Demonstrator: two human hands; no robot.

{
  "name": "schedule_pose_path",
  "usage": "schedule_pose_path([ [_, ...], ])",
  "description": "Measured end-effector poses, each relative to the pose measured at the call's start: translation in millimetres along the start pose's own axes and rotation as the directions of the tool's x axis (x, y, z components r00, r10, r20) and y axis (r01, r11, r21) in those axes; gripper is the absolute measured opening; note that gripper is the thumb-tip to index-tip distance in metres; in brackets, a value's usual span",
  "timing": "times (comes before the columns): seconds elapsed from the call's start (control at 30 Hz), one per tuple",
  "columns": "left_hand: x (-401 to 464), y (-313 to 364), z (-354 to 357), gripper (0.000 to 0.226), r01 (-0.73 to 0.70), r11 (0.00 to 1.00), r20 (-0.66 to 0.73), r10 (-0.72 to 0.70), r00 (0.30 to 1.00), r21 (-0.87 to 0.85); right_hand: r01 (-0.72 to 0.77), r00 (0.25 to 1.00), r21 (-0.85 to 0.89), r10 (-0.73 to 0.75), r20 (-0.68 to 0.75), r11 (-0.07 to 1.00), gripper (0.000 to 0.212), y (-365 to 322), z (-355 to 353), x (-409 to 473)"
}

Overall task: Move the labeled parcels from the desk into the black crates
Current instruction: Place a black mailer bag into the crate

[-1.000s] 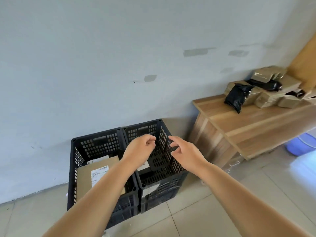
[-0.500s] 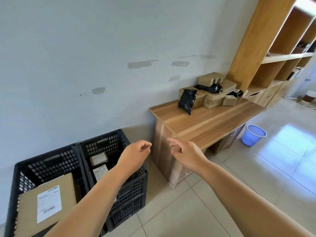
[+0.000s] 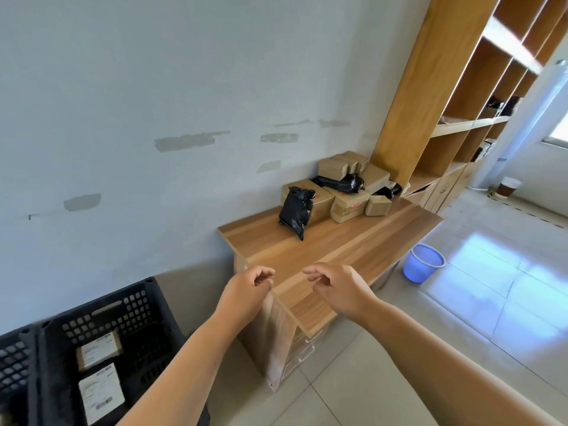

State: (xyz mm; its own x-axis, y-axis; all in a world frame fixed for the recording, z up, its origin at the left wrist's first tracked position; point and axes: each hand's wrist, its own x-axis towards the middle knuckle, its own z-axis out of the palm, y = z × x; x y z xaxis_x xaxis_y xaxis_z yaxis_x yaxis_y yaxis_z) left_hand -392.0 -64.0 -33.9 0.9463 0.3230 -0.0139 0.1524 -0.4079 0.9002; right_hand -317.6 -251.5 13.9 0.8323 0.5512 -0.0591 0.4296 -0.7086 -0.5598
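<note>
A pile of parcels sits at the far end of the wooden desk [image 3: 335,250]: several brown cardboard boxes [image 3: 349,204] and black plastic bags, one black bag [image 3: 295,210] leaning at the front left. A black crate [image 3: 129,309] stands on the floor at bottom left, with two labeled parcels [image 3: 100,392] inside. Only the edge of a second crate [image 3: 15,358] shows at the far left. My left hand [image 3: 246,293] and my right hand [image 3: 338,287] hover over the desk's near corner, fingers loosely curled, holding nothing.
A tall wooden shelf unit [image 3: 461,96] rises behind the desk on the right. A blue plastic bin [image 3: 422,267] stands on the tiled floor beside the desk. A white column and a small brown-and-white bin [image 3: 508,186] are far right. The grey wall runs along the left.
My view has swung right, away from the crates and toward the desk. Both empty hands have moved from above the crates to over the desk's near corner.
</note>
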Motion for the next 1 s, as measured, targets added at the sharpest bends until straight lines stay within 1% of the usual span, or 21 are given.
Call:
schedule_pose_path([
  [0.1, 46, 11, 21, 0.02, 0.013, 1.0, 0.02, -0.012, 1.0, -0.028, -0.029, 0.999, 0.01, 0.029, -0.032, 1.0, 0.036, 24, -22, 29],
  [0.27, 103, 32, 61, 0.016, -0.02, 1.0, 0.08, 0.022, 0.997, -0.019, -0.084, 0.993, 0.043, 0.087, -0.074, 0.996, 0.033, 76, -53, 62],
  [0.4, 144, 41, 96, 0.017, 0.009, 1.0, 0.1, -0.007, 0.995, -0.014, -0.104, 0.991, 0.077, 0.111, -0.08, 0.992, 0.031, 127, -78, 92],
  [0.47, 162, 44, 116, 0.017, 0.036, 0.999, 0.09, -0.035, 0.995, -0.005, -0.095, 0.992, 0.091, 0.101, -0.071, 0.991, 0.03, 153, -90, 109],
  [0.67, 216, 72, 186, 0.014, 0.061, 0.998, 0.025, -0.061, 0.998, 0.029, -0.045, 0.999, 0.142, 0.048, -0.015, 0.989, 0.03, 237, -135, 165],
  [0.87, 267, 103, 254, 0.016, 0.153, 0.987, -0.045, -0.155, 0.987, -0.05, -0.003, 0.998, 0.103, -0.003, 0.057, 0.995, 0.029, 314, -193, 219],
  [1.0, 290, 107, 283, 0.014, 0.229, 0.971, -0.078, -0.234, 0.969, -0.066, 0.021, 0.996, 0.083, -0.028, 0.089, 0.996, 0.028, 347, -212, 260],
])
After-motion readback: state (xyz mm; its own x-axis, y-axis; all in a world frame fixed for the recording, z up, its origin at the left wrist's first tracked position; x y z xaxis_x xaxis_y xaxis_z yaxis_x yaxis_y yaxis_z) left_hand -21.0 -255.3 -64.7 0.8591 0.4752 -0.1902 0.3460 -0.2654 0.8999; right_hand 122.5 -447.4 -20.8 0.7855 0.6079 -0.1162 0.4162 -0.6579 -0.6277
